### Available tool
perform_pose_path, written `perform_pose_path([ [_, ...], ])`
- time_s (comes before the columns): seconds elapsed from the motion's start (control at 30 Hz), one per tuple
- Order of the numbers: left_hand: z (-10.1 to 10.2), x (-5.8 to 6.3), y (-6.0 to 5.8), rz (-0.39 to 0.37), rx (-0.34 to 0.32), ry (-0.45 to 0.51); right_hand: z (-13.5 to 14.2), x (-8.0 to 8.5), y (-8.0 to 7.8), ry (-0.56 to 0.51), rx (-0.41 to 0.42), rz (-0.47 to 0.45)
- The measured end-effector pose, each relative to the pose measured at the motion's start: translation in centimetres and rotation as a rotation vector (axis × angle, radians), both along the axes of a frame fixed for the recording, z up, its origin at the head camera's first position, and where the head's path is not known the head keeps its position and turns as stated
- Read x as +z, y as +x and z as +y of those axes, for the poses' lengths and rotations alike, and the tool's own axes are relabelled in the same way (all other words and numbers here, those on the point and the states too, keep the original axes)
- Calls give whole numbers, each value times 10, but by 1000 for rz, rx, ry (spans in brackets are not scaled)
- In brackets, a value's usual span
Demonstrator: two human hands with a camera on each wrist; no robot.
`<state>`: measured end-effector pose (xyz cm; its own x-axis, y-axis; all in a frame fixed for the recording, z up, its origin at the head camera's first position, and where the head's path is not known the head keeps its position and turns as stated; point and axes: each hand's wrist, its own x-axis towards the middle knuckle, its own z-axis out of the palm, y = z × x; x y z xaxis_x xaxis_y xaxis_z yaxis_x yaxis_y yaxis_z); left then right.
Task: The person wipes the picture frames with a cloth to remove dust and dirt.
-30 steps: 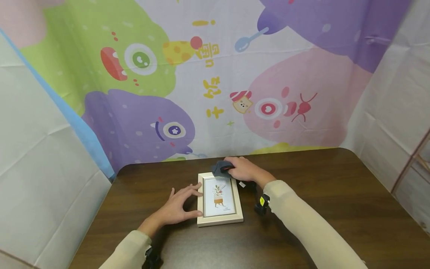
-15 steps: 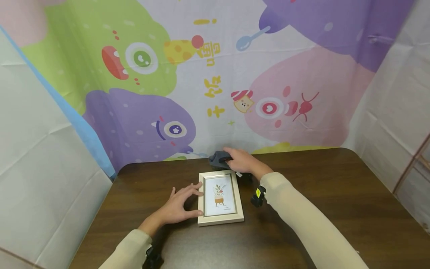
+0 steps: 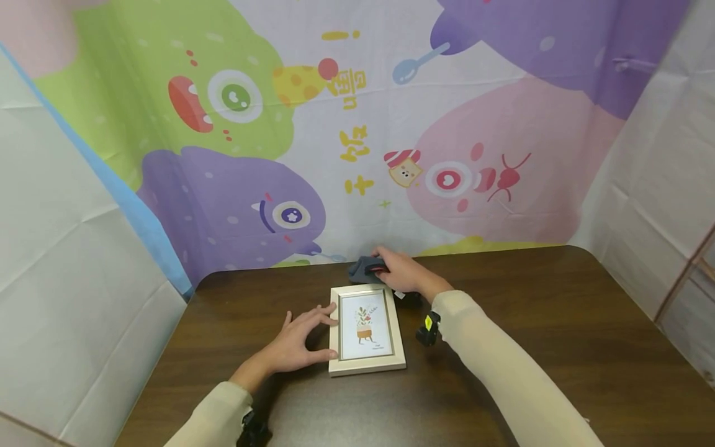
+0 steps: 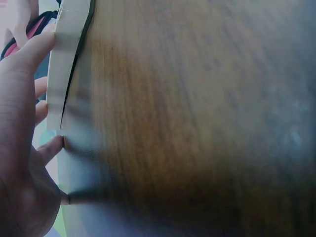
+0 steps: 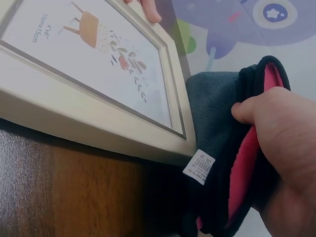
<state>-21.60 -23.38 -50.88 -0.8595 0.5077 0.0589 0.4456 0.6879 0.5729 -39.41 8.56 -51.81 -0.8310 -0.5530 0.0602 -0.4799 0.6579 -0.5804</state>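
Observation:
A cream picture frame [image 3: 366, 329] lies face up on the table, with a print of a potted plant behind its pane. My left hand [image 3: 296, 343] rests spread against the frame's left side, its fingertips and thumb touching the border; the left wrist view shows the thumb [image 4: 37, 54] along that edge. At the far end of the frame, my right hand [image 3: 403, 271] grips a folded dark grey cloth [image 3: 364, 269]. In the right wrist view the cloth [image 5: 215, 101] shows a pink inner side and a white label, and it touches the frame's end. Some right fingers are hidden behind it.
The dark wooden table [image 3: 536, 323] extends on both sides of the frame. A cartoon-printed curtain [image 3: 357, 217] hangs right behind the table's far edge, close to the right hand. White sheets [image 3: 72, 248] hang at the left and right.
My right hand has moved the cloth from over the frame's top border to just beyond its far edge, then slightly back towards me. The left hand stays in place.

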Motion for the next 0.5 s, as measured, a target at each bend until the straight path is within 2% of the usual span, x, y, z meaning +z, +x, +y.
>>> perform_pose_path([
  [0.07,0,0,0,1,0,3,0,11,12,-5,4,11],
  [0.13,0,0,1,3,0,7,-2,30,28,-15,3,-13],
  [0.17,0,0,1,4,-1,8,-2,29,26,-23,-2,-31],
  [0.3,0,-1,1,6,-2,8,-5,49,45,-20,-3,-68],
  [0.4,0,-2,0,8,-2,3,-8,35,36,2,-28,-73],
  [0.5,-1,-2,-1,11,1,1,-9,11,17,20,-58,-83],
])
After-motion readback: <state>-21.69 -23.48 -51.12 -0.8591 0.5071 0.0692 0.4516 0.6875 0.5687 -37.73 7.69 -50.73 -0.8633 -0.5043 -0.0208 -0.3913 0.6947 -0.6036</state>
